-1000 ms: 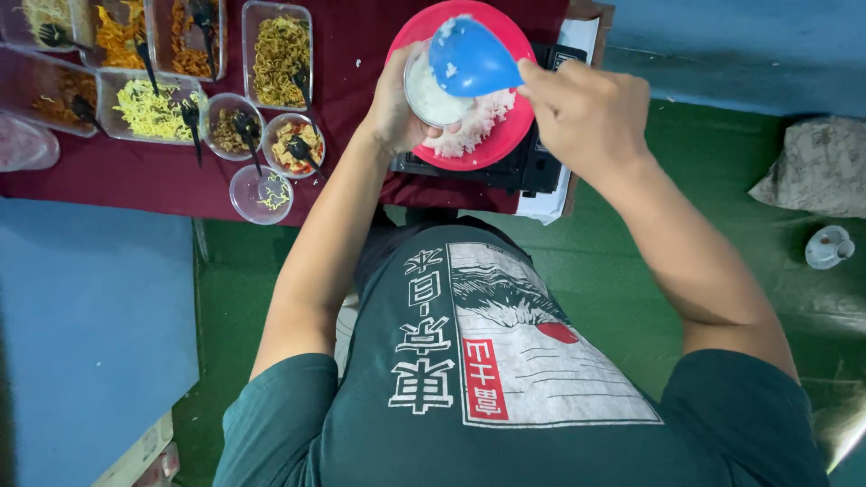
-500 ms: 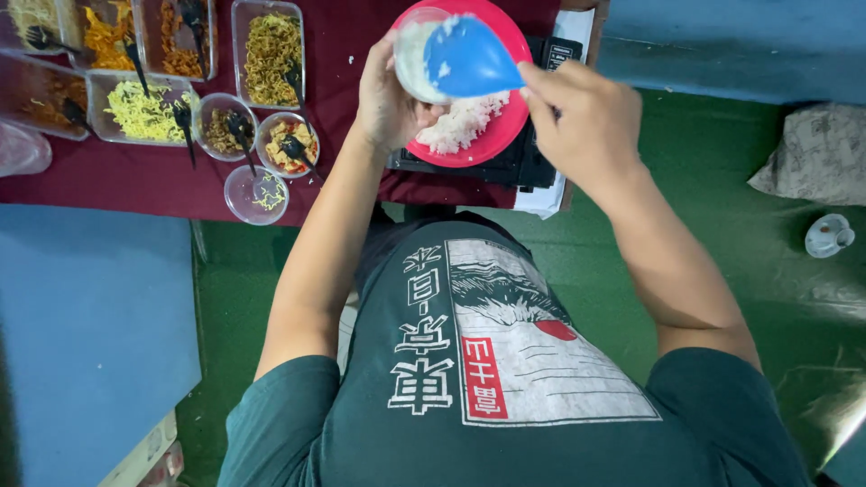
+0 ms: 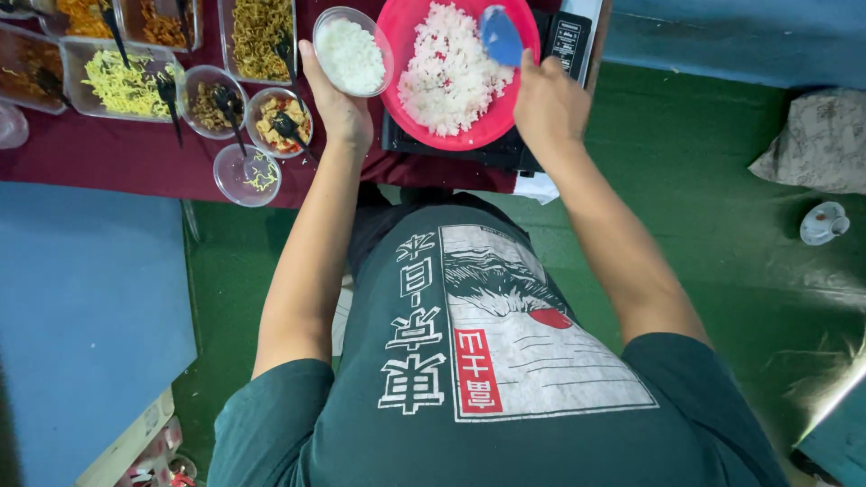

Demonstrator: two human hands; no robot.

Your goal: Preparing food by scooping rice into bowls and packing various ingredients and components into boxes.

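Observation:
My left hand [image 3: 334, 104] holds a small clear bowl [image 3: 353, 52] packed with white rice, just left of a large red bowl [image 3: 401, 95] of loose white rice. My right hand [image 3: 548, 104] grips a blue rice paddle [image 3: 501, 34] whose blade stands over the right side of the red bowl. The red bowl rests on a black appliance [image 3: 564, 41] at the edge of a table with a dark red cloth [image 3: 117, 162].
Clear tubs of noodles [image 3: 257, 36], shredded yellow food [image 3: 126, 81] and other dishes line the table to the left, with small round bowls [image 3: 280, 122] and black spoons. A blue surface [image 3: 86, 298] lies lower left; green floor [image 3: 722, 180] spreads right, with a small white object [image 3: 823, 223].
The small bowl has moved left, away from the red bowl, and now sits upright in my left hand. The blue paddle has lifted off it and shifted right over the red bowl.

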